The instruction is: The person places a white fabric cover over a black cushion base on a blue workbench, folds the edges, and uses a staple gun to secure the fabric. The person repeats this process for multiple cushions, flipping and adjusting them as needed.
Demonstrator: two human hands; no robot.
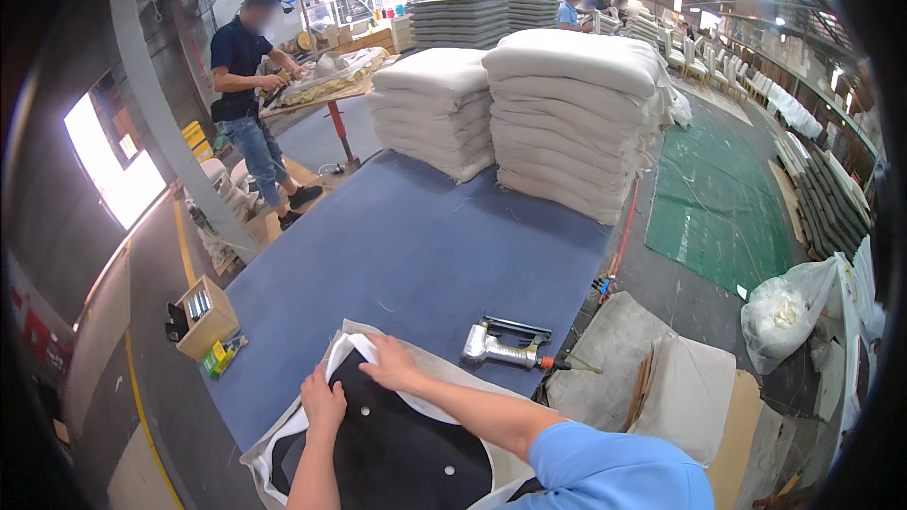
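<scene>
Probably the black panel at bottom centre is light, stiffish, its white cloth soft; grip along the edge. Right hand pinches cloth, fingers part-curled; left hand touches it, fingers bent, hold unclear.

A shorter white cushion stack sits just left of the tall white cushion stack; farther left, a co-worker stands at a red-legged bench. Right of the tall stack, a green sheet lies on the floor, and a clear plastic bag sits farther right, nearer the camera. Grey panels are piled behind the tall stack.
</scene>
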